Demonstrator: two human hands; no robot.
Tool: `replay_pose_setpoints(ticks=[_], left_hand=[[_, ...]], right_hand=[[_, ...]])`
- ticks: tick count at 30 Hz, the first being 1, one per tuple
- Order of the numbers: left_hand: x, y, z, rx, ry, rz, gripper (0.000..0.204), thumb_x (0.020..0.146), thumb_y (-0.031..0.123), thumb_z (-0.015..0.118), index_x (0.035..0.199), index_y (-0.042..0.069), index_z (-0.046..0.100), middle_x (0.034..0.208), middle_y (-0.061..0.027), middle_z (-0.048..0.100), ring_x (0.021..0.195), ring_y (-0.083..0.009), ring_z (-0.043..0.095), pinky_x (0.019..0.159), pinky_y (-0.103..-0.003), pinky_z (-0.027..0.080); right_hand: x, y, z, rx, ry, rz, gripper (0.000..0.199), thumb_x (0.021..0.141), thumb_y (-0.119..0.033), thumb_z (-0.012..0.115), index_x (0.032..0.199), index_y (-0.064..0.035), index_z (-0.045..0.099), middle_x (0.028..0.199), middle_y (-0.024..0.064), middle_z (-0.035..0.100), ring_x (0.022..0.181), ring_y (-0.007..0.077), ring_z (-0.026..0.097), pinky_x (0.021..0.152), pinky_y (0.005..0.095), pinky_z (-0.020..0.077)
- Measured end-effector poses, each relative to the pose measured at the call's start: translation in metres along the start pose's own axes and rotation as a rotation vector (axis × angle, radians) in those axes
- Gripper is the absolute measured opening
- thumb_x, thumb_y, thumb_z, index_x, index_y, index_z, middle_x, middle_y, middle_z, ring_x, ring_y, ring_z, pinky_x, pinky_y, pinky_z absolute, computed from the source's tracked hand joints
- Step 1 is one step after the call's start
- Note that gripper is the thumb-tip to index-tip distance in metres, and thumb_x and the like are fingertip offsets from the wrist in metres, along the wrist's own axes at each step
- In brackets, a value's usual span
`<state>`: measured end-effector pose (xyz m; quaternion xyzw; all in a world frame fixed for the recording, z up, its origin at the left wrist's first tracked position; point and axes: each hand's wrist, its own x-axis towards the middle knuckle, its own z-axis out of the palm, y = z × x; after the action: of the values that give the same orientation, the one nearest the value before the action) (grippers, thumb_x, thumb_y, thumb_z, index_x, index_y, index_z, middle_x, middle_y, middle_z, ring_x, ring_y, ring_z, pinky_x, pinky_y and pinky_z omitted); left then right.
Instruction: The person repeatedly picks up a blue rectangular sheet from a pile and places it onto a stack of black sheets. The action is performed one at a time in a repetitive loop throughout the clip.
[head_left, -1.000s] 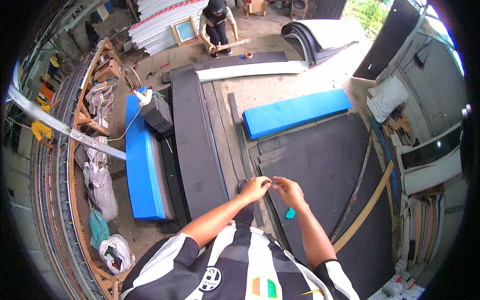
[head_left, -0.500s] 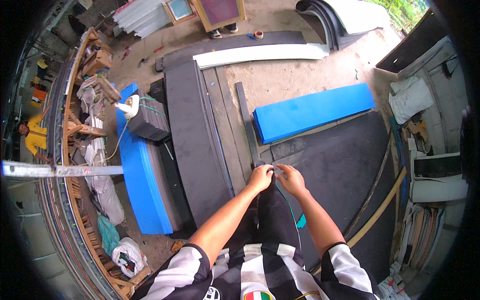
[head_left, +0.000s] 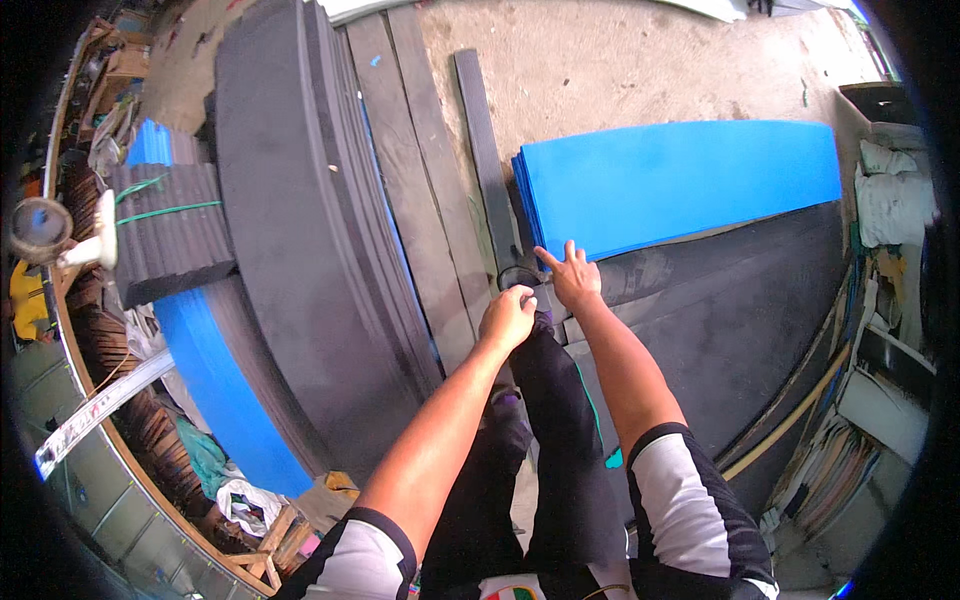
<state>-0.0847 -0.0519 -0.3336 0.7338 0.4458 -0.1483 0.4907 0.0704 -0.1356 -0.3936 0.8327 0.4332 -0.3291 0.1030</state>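
- Teal scrap [head_left: 614, 458]: beside right leg, near right forearm.
- Left hand [head_left: 508, 318]: fingers curled, thumb drawn in to them. Can't tell if something small is pinched there.
- Dark round thing [head_left: 516, 277]: just past left hand, kind unclear.
- Right hand [head_left: 576, 280]: fingers spread, nothing held, at blue stack's near left corner. Contact with it can't be confirmed.
- Black sheet [head_left: 730, 310]: under right forearm, running out right.
- Blue stack [head_left: 680, 190]: ahead and right, lying flat, layers showing at left end.
- Handling, my read: foam-like, light per sheet, soft, bendy; layers may slip, edges may dent. Best hold: long edge, hands well apart; split layers at left end.
- Dark strip [head_left: 482, 150]: left of blue stack.
- Writing: none readable on blue stack; shirt patch [head_left: 513, 593] cut off by lower edge.
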Motion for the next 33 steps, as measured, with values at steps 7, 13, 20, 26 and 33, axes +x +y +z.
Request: replay_pose_setpoints(ticks=[7, 13, 20, 26, 33], left_hand=[[0.049, -0.047, 0.058, -0.11, -0.057, -0.065, 0.027, 0.095, 0.023, 0.068, 0.115, 0.005, 0.071, 0.105, -0.0143, 0.076, 0.092, -0.0265, 0.074, 0.083, -0.039, 0.057], [0.083, -0.067, 0.095, -0.31, -0.04, -0.171, 0.03, 0.099, 0.018, 0.064, 0.122, -0.001, 0.068, 0.111, -0.0151, 0.074, 0.099, -0.0201, 0.071, 0.089, -0.035, 0.054], [0.117, -0.028, 0.133, -0.359, 0.116, -0.318, 0.043, 0.101, 0.014, 0.054, 0.141, 0.002, 0.057, 0.133, -0.0183, 0.066, 0.114, -0.0268, 0.067, 0.099, -0.037, 0.049], [0.109, -0.003, 0.15, -0.222, 0.35, -0.37, 0.036, 0.095, 0.011, 0.054, 0.128, 0.002, 0.066, 0.122, -0.0256, 0.067, 0.115, -0.0399, 0.064, 0.1, -0.047, 0.049], [0.125, 0.009, 0.164, -0.242, 0.392, -0.485, 0.045, 0.08, 0.018, 0.062, 0.119, -0.005, 0.065, 0.121, -0.0299, 0.06, 0.115, -0.0458, 0.059, 0.103, -0.051, 0.046]], right_hand=[[0.053, 0.049, 0.056, -0.258, 0.194, -0.308, 0.05, 0.097, -0.024, 0.056, 0.143, -0.0405, 0.047, 0.146, 0.0211, 0.041, 0.117, 0.0371, 0.058, 0.074, 0.0428, 0.0625], [0.052, 0.083, 0.039, -0.122, 0.143, -0.533, 0.055, 0.096, -0.027, 0.06, 0.145, -0.0429, 0.04, 0.141, 0.0228, 0.047, 0.109, 0.0375, 0.063, 0.078, 0.0443, 0.0633], [0.047, 0.106, 0.054, 0.01, 0.313, -0.528, 0.061, 0.092, -0.032, 0.065, 0.146, -0.0136, 0.047, 0.14, 0.0142, 0.055, 0.113, 0.0313, 0.062, 0.081, 0.0412, 0.0624], [0.042, 0.093, 0.068, -0.024, 0.383, -0.462, 0.061, 0.091, -0.031, 0.065, 0.146, -0.0079, 0.049, 0.142, 0.0134, 0.053, 0.119, 0.0296, 0.059, 0.084, 0.0424, 0.061], [0.037, 0.088, 0.062, 0.006, 0.251, -0.383, 0.057, 0.094, -0.024, 0.057, 0.148, -0.0091, 0.047, 0.149, 0.0108, 0.046, 0.126, 0.0294, 0.054, 0.087, 0.0436, 0.0592]])
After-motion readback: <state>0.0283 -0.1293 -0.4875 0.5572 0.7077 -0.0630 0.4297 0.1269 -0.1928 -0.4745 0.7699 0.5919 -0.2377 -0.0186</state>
